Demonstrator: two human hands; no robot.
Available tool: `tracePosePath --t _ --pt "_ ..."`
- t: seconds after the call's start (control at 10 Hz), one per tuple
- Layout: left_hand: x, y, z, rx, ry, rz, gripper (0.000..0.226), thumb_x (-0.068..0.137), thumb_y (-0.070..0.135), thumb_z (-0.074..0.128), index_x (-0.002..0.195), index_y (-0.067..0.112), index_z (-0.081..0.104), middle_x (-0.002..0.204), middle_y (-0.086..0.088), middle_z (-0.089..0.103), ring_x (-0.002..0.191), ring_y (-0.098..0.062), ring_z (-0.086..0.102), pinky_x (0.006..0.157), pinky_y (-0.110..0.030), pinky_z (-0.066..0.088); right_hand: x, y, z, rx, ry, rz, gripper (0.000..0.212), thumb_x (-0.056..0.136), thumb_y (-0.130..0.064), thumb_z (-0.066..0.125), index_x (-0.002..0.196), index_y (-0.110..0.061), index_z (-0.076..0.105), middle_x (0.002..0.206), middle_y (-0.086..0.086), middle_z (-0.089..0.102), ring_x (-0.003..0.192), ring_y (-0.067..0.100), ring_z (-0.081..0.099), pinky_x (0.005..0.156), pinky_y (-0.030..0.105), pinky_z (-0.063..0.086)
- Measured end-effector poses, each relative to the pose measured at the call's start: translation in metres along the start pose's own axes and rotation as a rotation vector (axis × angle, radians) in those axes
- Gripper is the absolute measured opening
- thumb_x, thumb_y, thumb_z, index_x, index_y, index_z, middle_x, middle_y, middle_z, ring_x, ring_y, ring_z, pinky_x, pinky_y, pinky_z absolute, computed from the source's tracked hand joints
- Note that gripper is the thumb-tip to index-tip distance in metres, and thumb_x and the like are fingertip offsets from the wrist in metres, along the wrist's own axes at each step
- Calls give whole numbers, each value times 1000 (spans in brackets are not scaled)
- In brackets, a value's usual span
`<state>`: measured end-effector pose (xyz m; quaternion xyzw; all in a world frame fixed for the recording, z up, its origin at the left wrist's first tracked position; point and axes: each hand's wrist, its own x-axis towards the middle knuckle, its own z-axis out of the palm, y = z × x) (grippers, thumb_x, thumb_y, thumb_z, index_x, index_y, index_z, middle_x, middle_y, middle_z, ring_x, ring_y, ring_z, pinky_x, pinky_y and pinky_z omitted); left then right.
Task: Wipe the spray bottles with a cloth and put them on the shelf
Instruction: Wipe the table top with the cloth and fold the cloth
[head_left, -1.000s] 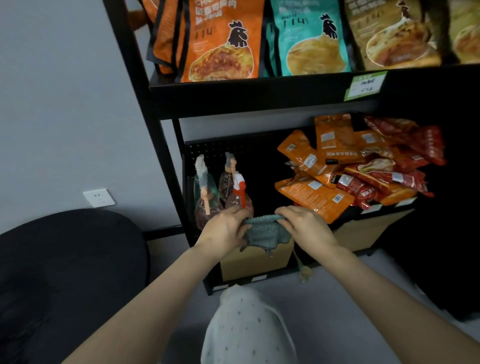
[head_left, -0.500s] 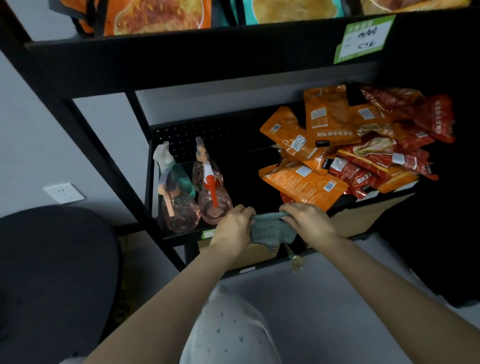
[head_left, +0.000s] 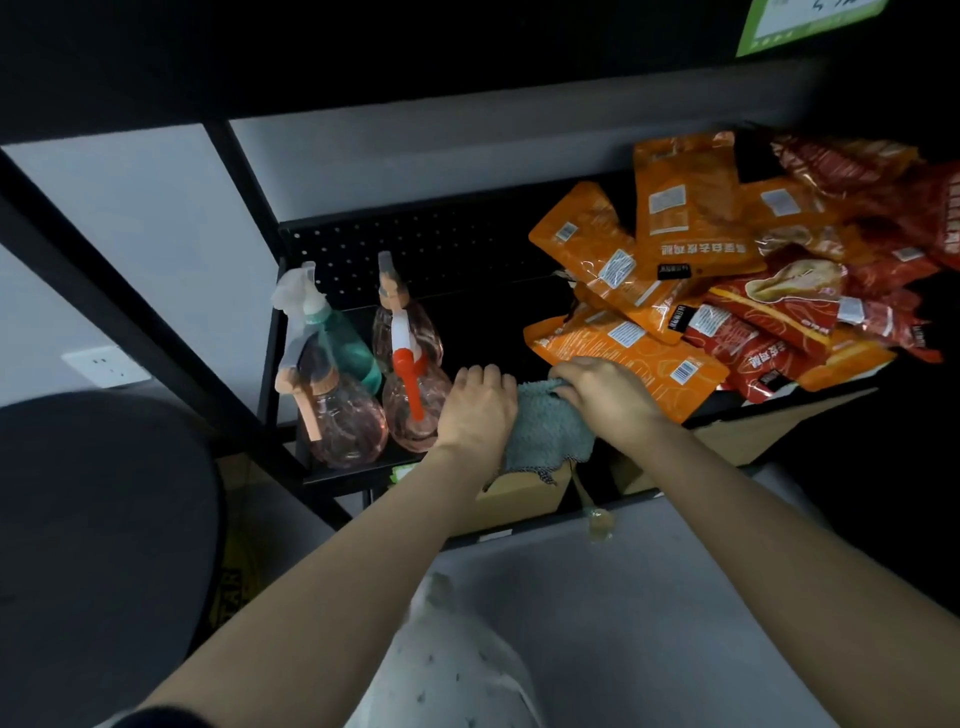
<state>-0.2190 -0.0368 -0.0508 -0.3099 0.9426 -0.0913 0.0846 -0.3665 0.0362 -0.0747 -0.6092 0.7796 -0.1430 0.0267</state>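
Note:
Several spray bottles stand at the left end of the black shelf (head_left: 343, 475): a pink one with a peach trigger (head_left: 343, 421), a pink one with a red and white trigger (head_left: 415, 410), a teal one (head_left: 343, 338) and another pink one (head_left: 410, 327) behind them. Both my hands hold a grey-green cloth (head_left: 545, 431) at the shelf's front edge. My left hand (head_left: 475, 410) grips its left side, right beside the red-trigger bottle. My right hand (head_left: 605, 397) pinches its upper right corner.
Orange snack packets (head_left: 623, 353) and red ones (head_left: 779, 312) are piled on the right of the shelf, next to my right hand. Cardboard boxes (head_left: 519, 499) sit below. A black round chair (head_left: 93, 519) stands at the left. An upper shelf board (head_left: 363, 62) overhangs.
My view has moved closer and lower toward the shelf. Both hands keep hold of the cloth at the shelf's front edge, now nearer the bottles.

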Motion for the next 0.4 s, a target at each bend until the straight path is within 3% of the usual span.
tracePosePath --t 0.2,0.3,0.4 --pt "15 1 4 130 -69 2 46 94 7 43 137 -2 32 134 -19 44 129 -34 35 117 -44 9 9 2 9 -81 -36 -10 25 95 -21 50 118 -12 59 115 7 62 111 24 50 92 32 36" --pt "17 2 7 163 -90 8 53 94 14 47 141 1 28 138 -17 42 132 -32 33 117 -44 6 9 1 15 -118 -105 5 33 97 -25 48 127 -14 53 125 4 57 118 22 44 96 32 32" --pt "12 0 9 83 -30 40 58 92 14 48 143 4 21 140 -17 38 133 -32 32 117 -42 5 3 0 18 -56 -41 16 38 96 -25 49 133 -15 49 132 3 53 124 22 40 102 33 31"
